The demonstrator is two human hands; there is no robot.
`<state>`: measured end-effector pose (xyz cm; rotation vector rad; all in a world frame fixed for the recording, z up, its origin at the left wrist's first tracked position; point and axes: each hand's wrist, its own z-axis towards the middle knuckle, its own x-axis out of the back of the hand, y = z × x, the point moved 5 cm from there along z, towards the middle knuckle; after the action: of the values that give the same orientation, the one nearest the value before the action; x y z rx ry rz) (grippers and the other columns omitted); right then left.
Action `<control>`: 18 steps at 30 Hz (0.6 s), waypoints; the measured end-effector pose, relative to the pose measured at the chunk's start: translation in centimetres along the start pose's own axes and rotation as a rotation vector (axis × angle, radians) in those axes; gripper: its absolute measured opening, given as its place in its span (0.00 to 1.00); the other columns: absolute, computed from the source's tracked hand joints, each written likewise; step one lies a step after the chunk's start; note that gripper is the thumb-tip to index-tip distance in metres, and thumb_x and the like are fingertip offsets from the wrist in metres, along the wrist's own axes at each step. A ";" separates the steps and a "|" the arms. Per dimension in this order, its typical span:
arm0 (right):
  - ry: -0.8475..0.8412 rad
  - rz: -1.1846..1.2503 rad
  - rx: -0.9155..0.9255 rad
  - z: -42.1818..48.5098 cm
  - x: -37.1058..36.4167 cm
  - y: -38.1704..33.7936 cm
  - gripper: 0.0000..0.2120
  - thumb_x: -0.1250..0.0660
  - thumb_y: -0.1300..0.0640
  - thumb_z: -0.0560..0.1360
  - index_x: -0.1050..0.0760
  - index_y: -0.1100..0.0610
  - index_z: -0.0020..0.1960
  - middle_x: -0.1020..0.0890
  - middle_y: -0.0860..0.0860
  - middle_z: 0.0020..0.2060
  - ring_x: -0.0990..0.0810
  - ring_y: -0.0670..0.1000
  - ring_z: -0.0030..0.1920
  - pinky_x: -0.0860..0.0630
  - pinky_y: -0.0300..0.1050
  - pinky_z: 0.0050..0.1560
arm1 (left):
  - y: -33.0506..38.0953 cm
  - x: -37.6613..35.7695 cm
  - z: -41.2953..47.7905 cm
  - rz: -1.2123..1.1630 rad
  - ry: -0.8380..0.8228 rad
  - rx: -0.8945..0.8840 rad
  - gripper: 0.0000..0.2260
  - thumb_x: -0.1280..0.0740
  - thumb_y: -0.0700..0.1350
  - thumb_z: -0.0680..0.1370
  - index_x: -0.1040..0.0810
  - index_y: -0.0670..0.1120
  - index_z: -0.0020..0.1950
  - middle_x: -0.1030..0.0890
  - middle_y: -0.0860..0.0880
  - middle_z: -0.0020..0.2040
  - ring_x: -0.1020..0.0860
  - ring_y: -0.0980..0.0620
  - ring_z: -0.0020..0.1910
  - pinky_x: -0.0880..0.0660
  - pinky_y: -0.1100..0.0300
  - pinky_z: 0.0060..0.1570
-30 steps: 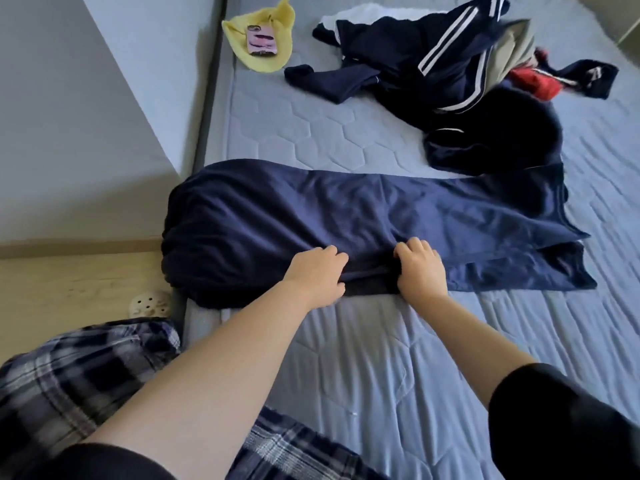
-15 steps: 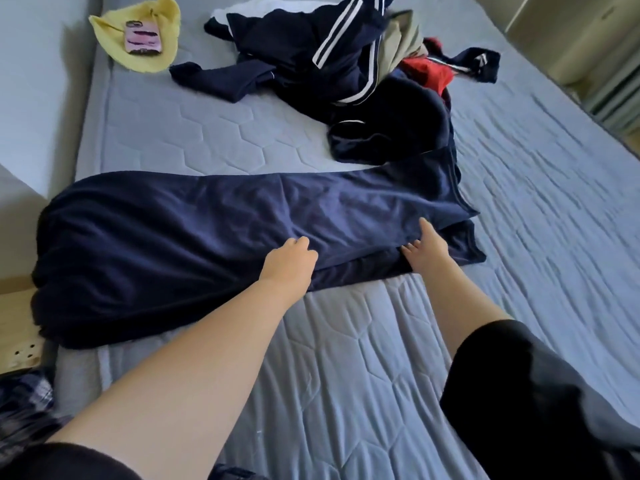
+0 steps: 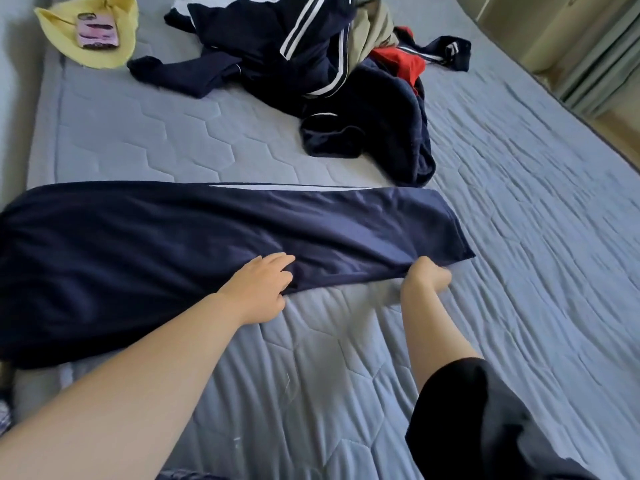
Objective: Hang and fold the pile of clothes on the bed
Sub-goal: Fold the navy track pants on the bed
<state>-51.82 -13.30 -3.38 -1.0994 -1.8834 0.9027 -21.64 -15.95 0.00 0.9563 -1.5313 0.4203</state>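
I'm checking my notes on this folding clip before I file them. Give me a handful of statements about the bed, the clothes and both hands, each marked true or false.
1. The left hand lies flat on the navy garment. True.
2. The right hand rests open on bare mattress. False: it grips the garment's near edge, by its right end.
3. A phone lies on the yellow cloth. True.
4. The pile of clothes sits on the floor. False: it is on the bed, beyond the garment.
5. The pile holds a red piece. True.
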 end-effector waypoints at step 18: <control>-0.741 -1.080 1.123 -11.1 -9.4 -1.8 0.03 0.37 0.59 0.74 0.28 0.58 0.46 0.19 0.59 0.47 0.22 0.61 0.47 0.33 0.47 0.42 | -1.5 -2.6 0.1 0.105 -0.190 0.152 0.31 0.43 0.51 0.79 0.57 0.58 0.78 0.59 0.52 0.79 0.60 0.51 0.77 0.52 0.40 0.71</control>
<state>-39.67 -20.31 0.84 0.9517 -1.6133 1.4097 -20.71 -16.03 -2.85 1.0606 -1.7464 0.5399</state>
